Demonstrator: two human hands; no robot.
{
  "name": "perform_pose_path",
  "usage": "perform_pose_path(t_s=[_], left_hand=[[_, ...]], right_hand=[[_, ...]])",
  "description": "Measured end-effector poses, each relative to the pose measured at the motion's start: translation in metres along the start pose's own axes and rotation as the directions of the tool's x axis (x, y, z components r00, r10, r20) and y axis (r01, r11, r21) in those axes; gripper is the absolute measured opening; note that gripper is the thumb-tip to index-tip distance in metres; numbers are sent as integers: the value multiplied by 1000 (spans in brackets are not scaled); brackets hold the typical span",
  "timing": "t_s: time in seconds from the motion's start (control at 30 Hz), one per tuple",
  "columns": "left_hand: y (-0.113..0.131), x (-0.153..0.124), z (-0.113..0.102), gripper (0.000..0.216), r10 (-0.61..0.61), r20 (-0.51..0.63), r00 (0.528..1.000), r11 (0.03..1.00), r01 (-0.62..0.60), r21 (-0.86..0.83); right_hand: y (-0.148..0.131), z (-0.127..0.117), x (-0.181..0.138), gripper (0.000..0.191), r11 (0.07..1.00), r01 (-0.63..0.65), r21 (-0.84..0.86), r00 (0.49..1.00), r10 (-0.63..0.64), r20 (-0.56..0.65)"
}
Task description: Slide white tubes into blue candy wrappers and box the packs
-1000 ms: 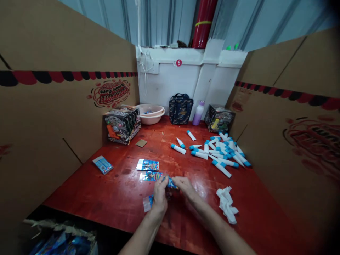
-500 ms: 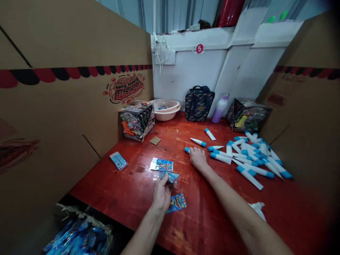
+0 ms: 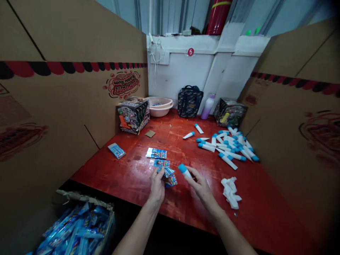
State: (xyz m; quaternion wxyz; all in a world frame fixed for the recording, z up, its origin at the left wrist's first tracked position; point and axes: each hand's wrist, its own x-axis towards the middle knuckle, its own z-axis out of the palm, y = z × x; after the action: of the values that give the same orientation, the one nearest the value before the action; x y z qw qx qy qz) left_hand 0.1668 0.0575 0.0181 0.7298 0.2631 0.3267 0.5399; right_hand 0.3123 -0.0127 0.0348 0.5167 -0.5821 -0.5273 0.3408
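My left hand (image 3: 157, 186) is closed on a small blue printed plastic pouch (image 3: 169, 172), thumb on top. My right hand (image 3: 199, 185) grips a white squeeze tube (image 3: 185, 171), its blue cap pointing up and left toward the pouch; the two are apart. Under and beyond my left hand lie more flat pouches, including a clear-ended pouch (image 3: 156, 153) on the red table (image 3: 138, 173). Another pouch (image 3: 117, 150) rests farther left. A pile of white tubes (image 3: 233, 146) with blue caps spreads at the right, with a few loose ones nearer the middle.
Cardboard walls (image 3: 79, 95) flank the table. At the back stand a display box (image 3: 132, 115), pink basins (image 3: 160, 109), a dark bag (image 3: 190, 102), a purple bottle (image 3: 208, 106) and a second box (image 3: 230, 112). Crumpled tissue (image 3: 230, 193) lies right; a carton of filled blue packets (image 3: 77, 230) sits below left.
My right hand has lifted a tube from near the loose ones and brought it back close to my left hand. My left hand still holds the pouch. The camera view has shifted.
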Motion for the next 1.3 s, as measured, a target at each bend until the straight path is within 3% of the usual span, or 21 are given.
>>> perform_pose_path(t_s=[0.03, 0.07, 0.1, 0.17, 0.23, 0.4, 0.6, 0.77, 0.87, 0.97, 1.07, 1.2, 1.3], left_hand=[[-1, -5, 1, 26, 3, 4, 1000, 1000, -3, 28], [-2, -10, 2, 26, 8, 2, 1000, 998, -8, 58], [-4, -14, 3, 27, 19, -6, 1000, 996, -19, 84], [-5, -20, 3, 29, 39, -25, 999, 993, -36, 114], [-5, -25, 1, 31, 33, -27, 999, 991, -29, 130], [-8, -38, -4, 31, 87, -26, 996, 983, -82, 163], [-20, -51, -2, 33, 65, 13, 998, 972, -66, 225], [-20, -58, 4, 28, 95, -47, 994, 990, -89, 107], [-15, -61, 5, 28, 96, -58, 994, 994, -92, 66], [-11, -65, 5, 27, 76, -37, 996, 997, -75, 25], [-9, -67, 4, 29, 31, 40, 999, 999, -33, 37], [-11, -65, -2, 31, 36, 23, 999, 986, -39, 163], [-15, -63, -6, 29, 75, 8, 997, 975, -75, 209]], right_hand=[[-2, 2, -4, 43, 1000, -10, 6, 999, 10, -41], [-6, 5, -10, 43, 1000, 6, 4, 1000, -6, -5], [-11, 8, -18, 42, 999, 38, -7, 994, -37, 98], [-22, 14, -37, 39, 992, 123, -33, 927, -103, 361], [-29, 15, -55, 37, 987, 154, -36, 878, -120, 464], [-18, 2, -74, 38, 996, 8, 86, 977, -26, 211], [-8, 0, -83, 37, 998, 48, 44, 999, -48, 5], [-9, 3, -91, 36, 972, 132, -193, 991, -133, 5], [-10, 3, -96, 34, 964, 145, -222, 989, -142, 28], [-12, -1, -100, 38, 999, 40, -8, 999, -40, 3], [-11, -9, -97, 47, 965, -71, 251, 997, 70, 10], [-6, -13, -83, 46, 976, -33, 213, 985, 68, -160], [-7, -6, -77, 50, 924, -103, 369, 958, 192, -214]])
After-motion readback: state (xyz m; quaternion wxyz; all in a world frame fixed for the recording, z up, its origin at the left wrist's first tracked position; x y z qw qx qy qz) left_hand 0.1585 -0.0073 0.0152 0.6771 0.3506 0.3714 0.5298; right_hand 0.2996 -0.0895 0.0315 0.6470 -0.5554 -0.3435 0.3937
